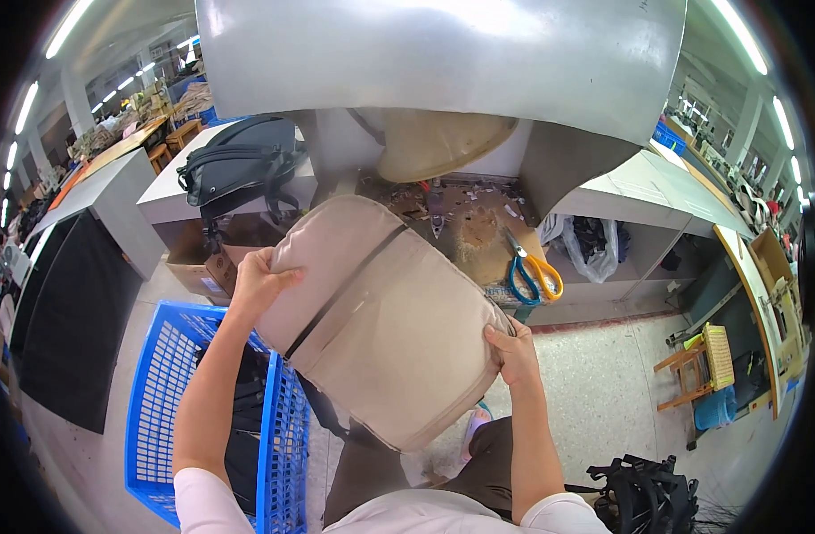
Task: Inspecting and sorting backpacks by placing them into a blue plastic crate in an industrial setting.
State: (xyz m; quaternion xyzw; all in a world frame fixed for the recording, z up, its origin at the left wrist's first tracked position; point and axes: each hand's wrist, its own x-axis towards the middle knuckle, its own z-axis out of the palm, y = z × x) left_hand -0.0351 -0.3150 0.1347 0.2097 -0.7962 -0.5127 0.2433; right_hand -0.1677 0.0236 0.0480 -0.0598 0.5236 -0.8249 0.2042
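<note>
I hold a beige fabric bag (385, 320) with a dark zipper line running across it, tilted above my lap. My left hand (258, 280) grips its upper left edge. On the bag's lower right edge my right hand (514, 351) is closed. Behind the bag is a worn workbench (478, 236) with scissors (532, 271) that have one blue and one orange handle.
A blue plastic crate (171, 392) with dark items stands at my left. A black handbag (238, 165) lies on a white table behind it. A large metal hood (443, 62) hangs overhead. A black bag (643, 494) lies on the floor at lower right, a small wooden stool (697, 365) beyond.
</note>
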